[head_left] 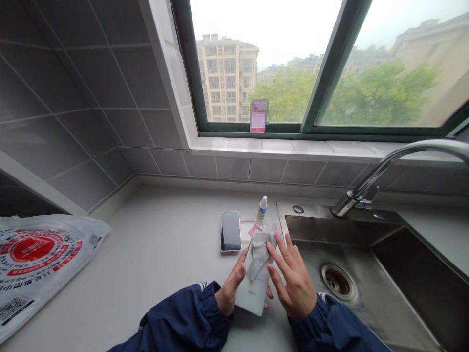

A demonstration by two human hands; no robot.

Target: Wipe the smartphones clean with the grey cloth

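My left hand [232, 283] is wrapped round a white phone [251, 296], tilted with its back, which bears a small logo, towards me. A thin, crumpled white wipe [260, 252] lies over the upper part of that back. The fingers of my right hand [293, 281] are stretched out and apart, their tips resting on the wipe's right side. Just beyond, a second phone [230, 232] lies on the counter with its dark screen up. Near it stands a small white-capped bottle [263, 208] with a blue and yellow label. A small pink piece [254, 229] shows behind the held phone.
To the right is a steel sink [351, 313] with a drain [339, 282] and a curved chrome faucet [370, 173]. A printed white plastic bag [44, 264] rests on the pale counter [161, 244] at left. A window [278, 73] is at the back.
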